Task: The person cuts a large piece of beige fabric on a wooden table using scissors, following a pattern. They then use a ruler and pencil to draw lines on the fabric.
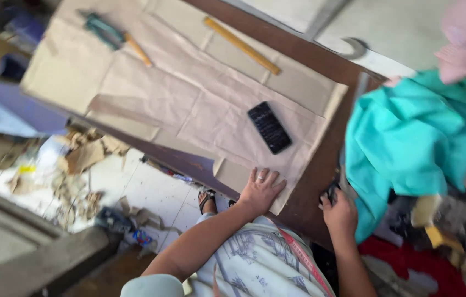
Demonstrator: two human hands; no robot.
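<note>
Head view: left hand (260, 190) lies flat and open on one sheet of brown pattern paper (189, 93) spread over the dark wooden table (310, 187); right hand (338, 212) closed around dark scissor handles (332, 191) beside one teal cloth (409, 137). On the paper: one black phone (268, 127), one yellow wooden ruler (242, 45)

We see a dark brown table (321, 165) carrying sheets of brown pattern paper (189, 93); on the paper lie a black phone (268, 127), a yellow wooden ruler (242, 45) and teal-handled scissors (104, 30), while a teal cloth (409, 137) is heaped at one end
</note>
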